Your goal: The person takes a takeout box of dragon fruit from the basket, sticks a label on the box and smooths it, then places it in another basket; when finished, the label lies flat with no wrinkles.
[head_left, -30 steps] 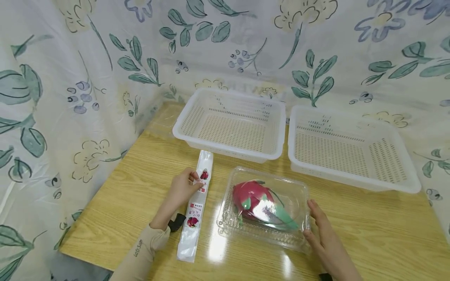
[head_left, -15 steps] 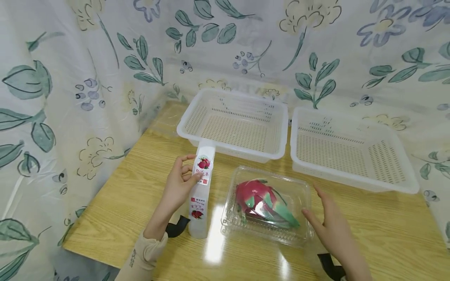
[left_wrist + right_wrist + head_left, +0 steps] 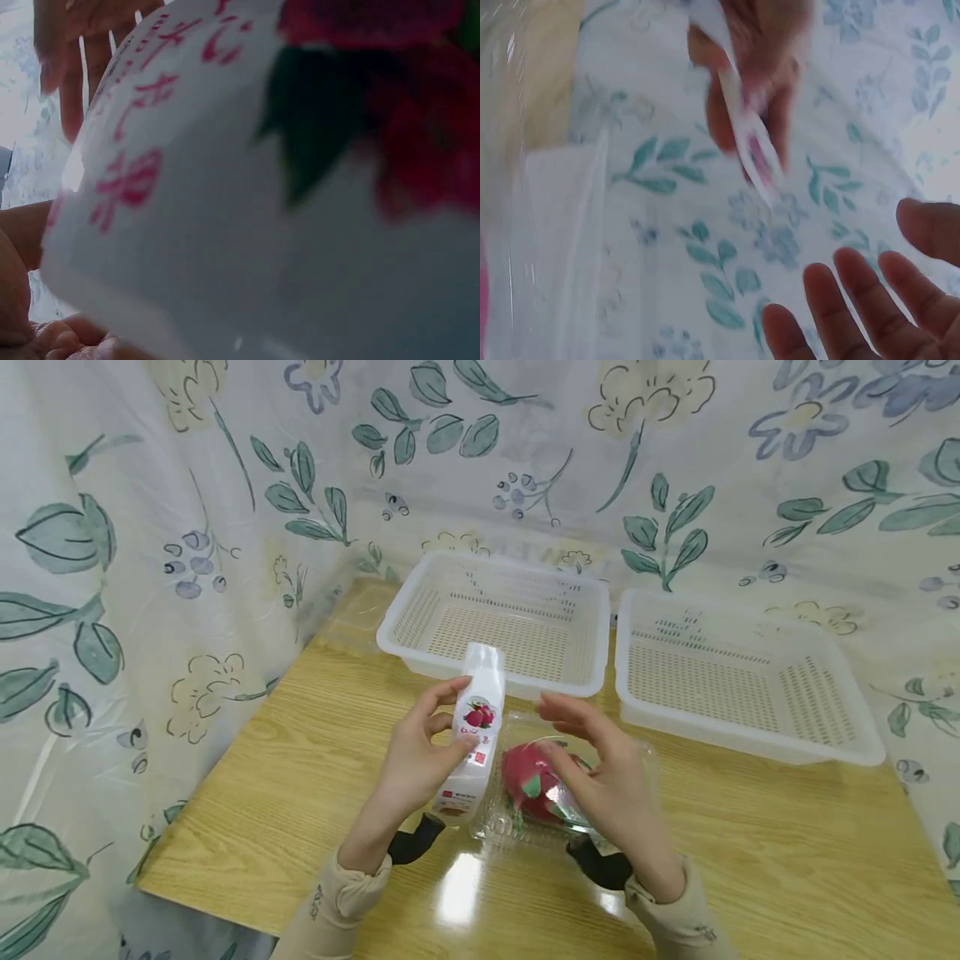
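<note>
My left hand (image 3: 420,756) pinches a glossy white strip of labels (image 3: 486,672) between thumb and fingers, raised over the table. Dragon fruit pictures and red characters are printed on it; the strip fills much of the left wrist view. My right hand (image 3: 607,777) hangs over a clear plastic clamshell box (image 3: 498,833), fingers apart and holding nothing. Its spread fingers (image 3: 847,292) show in the right wrist view, apart from the strip. Inside the lidded box lies a red dragon fruit (image 3: 521,768) with green tips, partly hidden by the right hand.
Two white perforated baskets stand side by side at the back of the wooden table (image 3: 262,810), a left basket (image 3: 416,664) and a right basket (image 3: 742,742). Beside the left one lies a clear plastic piece (image 3: 348,614). A floral curtain (image 3: 247,552) hangs behind.
My left hand has lifted the label strip off the table and brought it right, close to the box. The right hand has left the box's right side and moved left above it.
</note>
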A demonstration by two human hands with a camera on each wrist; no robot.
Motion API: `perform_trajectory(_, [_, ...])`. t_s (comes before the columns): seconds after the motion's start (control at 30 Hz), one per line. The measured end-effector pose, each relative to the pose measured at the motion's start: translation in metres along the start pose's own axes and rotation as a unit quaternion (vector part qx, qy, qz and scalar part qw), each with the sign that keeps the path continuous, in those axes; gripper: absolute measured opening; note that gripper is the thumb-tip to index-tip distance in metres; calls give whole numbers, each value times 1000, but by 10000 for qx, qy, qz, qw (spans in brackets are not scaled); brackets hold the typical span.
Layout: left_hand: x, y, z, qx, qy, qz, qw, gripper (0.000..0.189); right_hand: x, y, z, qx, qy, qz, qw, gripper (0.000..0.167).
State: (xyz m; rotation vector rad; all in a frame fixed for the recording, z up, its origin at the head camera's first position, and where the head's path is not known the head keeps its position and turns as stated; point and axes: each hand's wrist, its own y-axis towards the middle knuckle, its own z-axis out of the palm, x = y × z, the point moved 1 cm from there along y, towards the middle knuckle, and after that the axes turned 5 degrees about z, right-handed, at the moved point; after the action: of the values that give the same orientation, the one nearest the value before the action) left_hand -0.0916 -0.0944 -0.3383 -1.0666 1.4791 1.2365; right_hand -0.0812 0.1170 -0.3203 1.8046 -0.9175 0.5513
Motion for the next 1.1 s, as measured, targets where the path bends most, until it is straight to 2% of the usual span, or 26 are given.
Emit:
perform_trajectory(0.17, [-5,-2,10,175,-38,374,9991,63,0,12,29,13,144,668,9977,41])
perform_trajectory(0.3, [-6,-2,14,272,60,691,9972,62,-3,17,40,-215,213,827,9961,38])
perform_trajectory(0.4, [-5,-2,14,373,282,797,9957,61,-5,19,44,-226,299,850,9957,35])
perform_trajectory(0.53, [-3,-3,9,643,409,635,9951,58,-8,19,47,-180,264,907,9954,34])
perform_trajectory(0.6, [-2,-3,5,835,137,469,9953,55,-9,17,48,-267,144,782,9965,34])
perform_trajectory(0.67, [0,-3,0,935,-229,293,9949,53,-9,14,51,-423,-42,461,9980,32])
perform_trajectory(0.77, [4,-2,-10,793,-715,130,9942,51,-7,10,54,-597,-270,-105,9978,30])
perform_trajectory(0.83, [5,-2,-16,589,-830,86,9948,52,-3,7,57,-520,-175,-395,9977,32])
perform_trajectory(0.97, [7,-1,-27,263,-723,-163,9969,55,5,1,59,-82,310,-632,9975,36])
perform_trajectory(1.1, [15,2,-38,187,-335,-562,9977,62,7,-5,58,102,850,-568,9947,34])
